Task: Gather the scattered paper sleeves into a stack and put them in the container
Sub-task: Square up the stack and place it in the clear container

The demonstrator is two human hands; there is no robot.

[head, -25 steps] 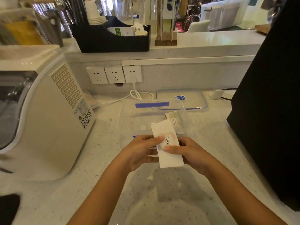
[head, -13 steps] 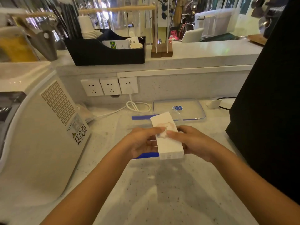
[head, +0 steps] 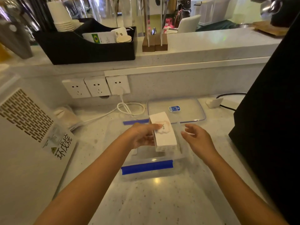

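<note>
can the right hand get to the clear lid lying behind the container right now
Probably yes. The right hand is open and holds nothing, and the clear lid lies flat just beyond it with bare counter between. The left hand has the sleeve stack, off to the side.

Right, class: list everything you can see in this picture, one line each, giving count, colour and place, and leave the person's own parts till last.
sleeves: one stack, white, held over the container
container: one, clear with blue clips, on the counter's middle
lid: one, clear with a blue sticker, behind the container
sockets: three, white, on the back wall
cable: one, white, plugged into the right socket, coiled on the counter
machine: one, white, at the left
tray: one, black, on the upper shelf
cups: one stack, white, in the tray
black box: one, at the right
left hand: grips the sleeves
right hand: open, beside the stack, not touching
</note>
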